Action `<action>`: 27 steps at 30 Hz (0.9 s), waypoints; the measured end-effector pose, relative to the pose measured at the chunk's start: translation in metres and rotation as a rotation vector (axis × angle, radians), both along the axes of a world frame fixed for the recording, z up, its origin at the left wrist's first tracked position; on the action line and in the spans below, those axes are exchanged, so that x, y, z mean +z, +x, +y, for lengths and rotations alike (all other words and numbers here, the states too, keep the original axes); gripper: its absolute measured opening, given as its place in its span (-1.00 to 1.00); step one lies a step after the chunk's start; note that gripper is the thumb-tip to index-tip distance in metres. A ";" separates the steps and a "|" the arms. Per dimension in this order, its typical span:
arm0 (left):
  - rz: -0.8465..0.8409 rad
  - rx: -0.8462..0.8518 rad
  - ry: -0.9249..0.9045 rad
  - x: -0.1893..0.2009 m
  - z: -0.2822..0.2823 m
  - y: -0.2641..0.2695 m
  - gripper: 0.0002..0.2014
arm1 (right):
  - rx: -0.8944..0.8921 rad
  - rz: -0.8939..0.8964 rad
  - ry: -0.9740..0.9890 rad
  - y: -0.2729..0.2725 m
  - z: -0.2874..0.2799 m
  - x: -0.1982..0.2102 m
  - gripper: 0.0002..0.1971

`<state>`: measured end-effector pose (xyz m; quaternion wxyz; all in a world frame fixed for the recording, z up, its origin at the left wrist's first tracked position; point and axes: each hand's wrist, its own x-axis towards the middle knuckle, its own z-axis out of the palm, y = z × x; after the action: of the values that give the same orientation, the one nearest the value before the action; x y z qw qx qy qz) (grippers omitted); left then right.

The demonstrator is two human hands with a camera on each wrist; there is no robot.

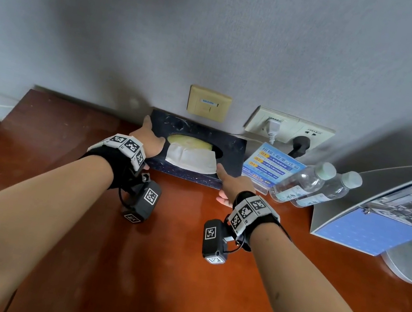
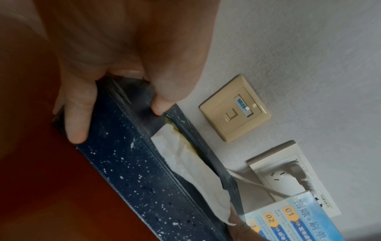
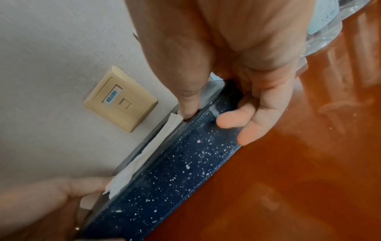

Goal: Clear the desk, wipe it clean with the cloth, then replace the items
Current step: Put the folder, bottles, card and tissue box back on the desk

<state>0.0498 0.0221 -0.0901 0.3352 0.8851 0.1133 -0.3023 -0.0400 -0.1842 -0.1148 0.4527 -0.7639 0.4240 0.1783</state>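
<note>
Tissue box (image 1: pixel 194 151) sits against the wall on the desk (image 1: pixel 179 274), left of the water bottles (image 1: pixel 314 185), long axis crosswise. Left hand (image 1: pixel 149 139) and right hand (image 1: pixel 232 187) each clasp one end, thumb on top.

On the wall I see a beige data socket (image 1: pixel 209 103) and a white power outlet (image 1: pixel 290 128) with two plugs in it.

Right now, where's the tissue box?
Head view: tissue box at the desk's back edge against the wall, gripped between left hand and right hand, left of the sign.
</note>
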 end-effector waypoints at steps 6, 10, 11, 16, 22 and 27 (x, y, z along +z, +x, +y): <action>-0.047 -0.007 0.155 0.002 -0.007 0.004 -0.28 | 0.138 0.022 -0.149 -0.006 -0.007 0.002 -0.28; -0.083 -0.051 0.358 0.019 -0.019 0.000 -0.40 | 0.173 0.005 -0.352 -0.007 -0.019 0.023 -0.44; -0.083 -0.073 0.389 0.023 -0.024 -0.002 -0.42 | 0.191 -0.024 -0.385 -0.008 -0.023 0.030 -0.51; -0.080 -0.200 0.461 0.039 -0.053 -0.010 -0.46 | 0.306 -0.561 -0.460 -0.020 -0.033 0.058 -0.84; -0.086 -0.320 0.483 0.045 -0.072 -0.034 -0.46 | 0.377 -0.870 -0.804 -0.013 -0.065 0.081 -0.62; -0.070 -0.359 0.543 0.043 -0.066 -0.039 -0.50 | 0.565 -0.372 -0.712 -0.006 -0.081 0.094 -0.41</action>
<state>0.0104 -0.0438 -0.0466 0.0319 0.9579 0.0205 -0.2844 -0.0462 -0.2650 -0.0207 0.1655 -0.9752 0.1467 -0.0011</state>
